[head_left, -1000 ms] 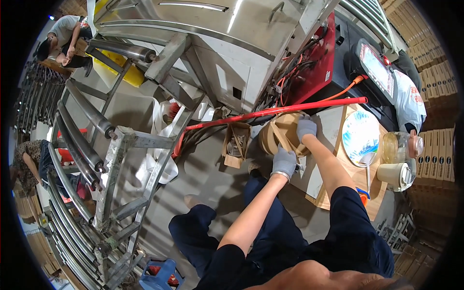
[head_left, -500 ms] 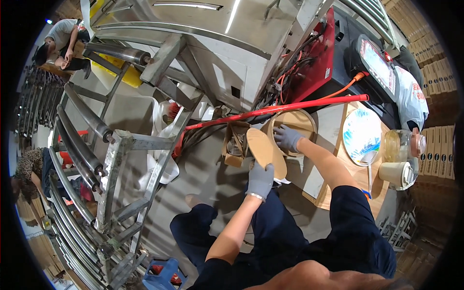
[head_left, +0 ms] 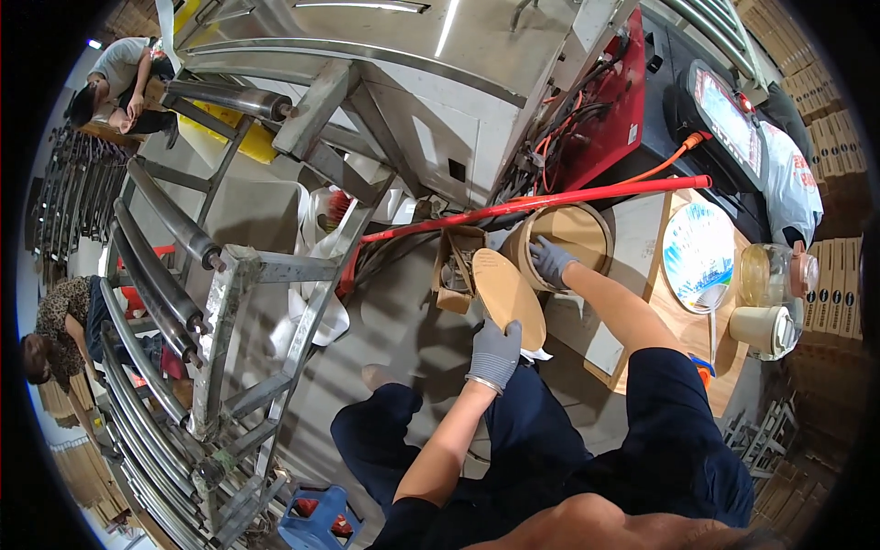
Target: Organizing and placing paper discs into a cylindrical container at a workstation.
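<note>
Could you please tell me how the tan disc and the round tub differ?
The tan disc is flat, whereas the round tub has a raised wall. The left hand holds the disc, while the right hand is at the tub's open mouth. Both are tan.

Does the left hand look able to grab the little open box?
Probably not as things stand: the left hand is full, holding the tan disc, though the open cardboard box sits close by.

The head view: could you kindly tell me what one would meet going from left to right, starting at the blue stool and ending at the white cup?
Blue stool, open cardboard box, brown disc, gloved right hand, hand fan, white cup.
</note>
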### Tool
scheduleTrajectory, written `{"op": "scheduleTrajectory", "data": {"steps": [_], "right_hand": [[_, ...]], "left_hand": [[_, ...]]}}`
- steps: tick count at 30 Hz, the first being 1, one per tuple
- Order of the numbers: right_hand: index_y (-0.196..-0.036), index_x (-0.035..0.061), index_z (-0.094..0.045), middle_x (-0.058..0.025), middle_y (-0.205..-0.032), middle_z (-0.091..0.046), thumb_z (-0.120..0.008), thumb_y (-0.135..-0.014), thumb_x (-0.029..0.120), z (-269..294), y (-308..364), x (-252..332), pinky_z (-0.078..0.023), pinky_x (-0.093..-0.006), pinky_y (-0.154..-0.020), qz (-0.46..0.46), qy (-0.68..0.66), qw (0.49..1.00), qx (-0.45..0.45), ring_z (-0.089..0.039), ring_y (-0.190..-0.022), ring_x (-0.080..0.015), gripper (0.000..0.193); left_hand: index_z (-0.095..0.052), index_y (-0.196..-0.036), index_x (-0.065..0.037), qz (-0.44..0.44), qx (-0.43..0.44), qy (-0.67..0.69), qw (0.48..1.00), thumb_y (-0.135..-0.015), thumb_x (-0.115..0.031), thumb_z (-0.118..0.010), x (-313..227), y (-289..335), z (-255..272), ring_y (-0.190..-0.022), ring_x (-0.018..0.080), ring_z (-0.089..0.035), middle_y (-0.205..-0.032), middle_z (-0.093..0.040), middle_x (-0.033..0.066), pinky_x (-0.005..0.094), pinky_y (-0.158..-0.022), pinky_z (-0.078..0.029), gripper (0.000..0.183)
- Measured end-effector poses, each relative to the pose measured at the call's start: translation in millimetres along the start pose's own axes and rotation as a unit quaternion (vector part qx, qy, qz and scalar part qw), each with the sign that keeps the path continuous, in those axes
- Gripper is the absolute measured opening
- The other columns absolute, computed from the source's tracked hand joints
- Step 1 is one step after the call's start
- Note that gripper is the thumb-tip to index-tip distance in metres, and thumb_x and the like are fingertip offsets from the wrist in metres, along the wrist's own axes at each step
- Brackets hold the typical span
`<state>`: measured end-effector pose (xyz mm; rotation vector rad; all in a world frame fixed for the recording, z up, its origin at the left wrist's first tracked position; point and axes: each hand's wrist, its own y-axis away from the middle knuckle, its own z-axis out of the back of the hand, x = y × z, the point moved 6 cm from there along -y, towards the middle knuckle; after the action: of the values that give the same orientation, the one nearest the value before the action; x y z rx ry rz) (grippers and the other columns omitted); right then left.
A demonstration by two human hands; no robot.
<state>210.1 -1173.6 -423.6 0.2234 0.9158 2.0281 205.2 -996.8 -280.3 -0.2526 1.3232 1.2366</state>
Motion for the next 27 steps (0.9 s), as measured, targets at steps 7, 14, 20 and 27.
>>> {"op": "scheduleTrajectory", "data": {"steps": [7,14,20,27], "right_hand": [[-0.114,0.0109,-0.041,-0.0037,-0.122,-0.033,-0.044,-0.070,0.029,-2.6,0.0,6.5,-0.011,-0.0489,-0.095,0.034,0.051,0.997,-0.042,-0.017,-0.119,-0.0255,0.048],[-0.115,0.0106,-0.040,-0.0046,-0.122,-0.034,-0.044,-0.070,0.030,-4.5,-8.8,11.4,-0.010,-0.0489,-0.095,0.035,0.071,0.997,-0.003,-0.019,-0.118,-0.0247,0.049],[-0.117,0.0118,-0.038,-0.0029,-0.122,-0.035,-0.044,-0.071,0.032,-22.9,-25.2,12.0,-0.009,-0.0481,-0.095,-0.013,0.122,0.992,0.033,-0.019,-0.118,-0.0238,0.050],[-0.113,0.0138,-0.043,-0.0025,-0.121,-0.036,-0.043,-0.073,0.031,-43.0,-44.8,11.1,-0.013,-0.0492,-0.092,-0.065,0.116,0.990,-0.035,-0.023,-0.117,-0.0216,0.044]], "left_hand": [[-0.047,-0.090,0.008,0.021,0.019,-0.043,0.999,-0.071,-0.023,-0.050,6.8,1.9,-6.2,-0.080,0.0340,-0.053,-0.081,-0.054,0.0248,0.0356,-0.067,-0.042,0.036],[-0.044,-0.091,0.006,-0.014,0.017,-0.043,0.999,-0.072,-0.024,-0.045,4.0,1.5,-3.7,-0.075,0.0386,-0.051,-0.077,-0.053,0.0260,0.0414,-0.065,-0.042,0.036],[-0.044,-0.092,0.006,-0.012,0.026,-0.050,0.998,-0.072,-0.025,-0.046,1.5,3.0,-4.4,-0.074,0.0387,-0.051,-0.077,-0.053,0.0263,0.0415,-0.065,-0.042,0.037],[-0.043,-0.093,0.007,-0.018,0.039,-0.044,0.998,-0.072,-0.025,-0.045,2.9,1.9,-7.4,-0.074,0.0390,-0.051,-0.077,-0.052,0.0270,0.0417,-0.066,-0.042,0.039]]}}
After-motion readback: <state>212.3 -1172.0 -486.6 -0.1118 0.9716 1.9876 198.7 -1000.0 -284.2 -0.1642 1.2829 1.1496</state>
